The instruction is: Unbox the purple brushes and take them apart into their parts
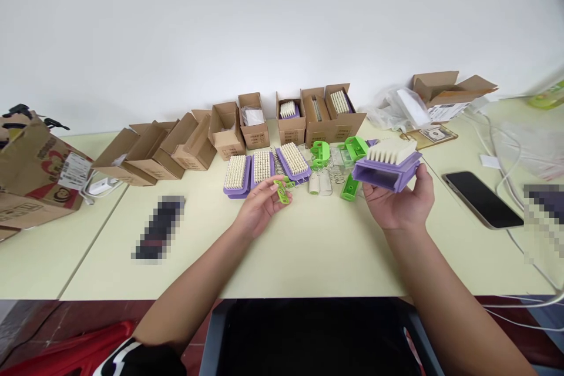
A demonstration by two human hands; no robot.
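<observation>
My right hand (405,205) grips a purple plastic block (381,177) topped with cream pegs, raised above the table and tilted so its hollow side shows. Pinched in the fingers of my left hand (258,211) is a small green plastic piece (282,192). Three more purple peg-topped blocks (237,175) lie just beyond my left hand. Between the hands are several green plastic parts (319,154), a white cylinder (313,183), clear pieces (325,183) and a scatter of thin metal rings or hooks (338,175), too small to make out.
Open cardboard boxes (227,132) line the wall, some holding peg-topped blocks. A larger carton (39,170) stands at far left. On the right are a phone (482,200), white cables, a plastic bag (392,107) and an open box (449,94). A pixelated dark patch (158,228) lies left.
</observation>
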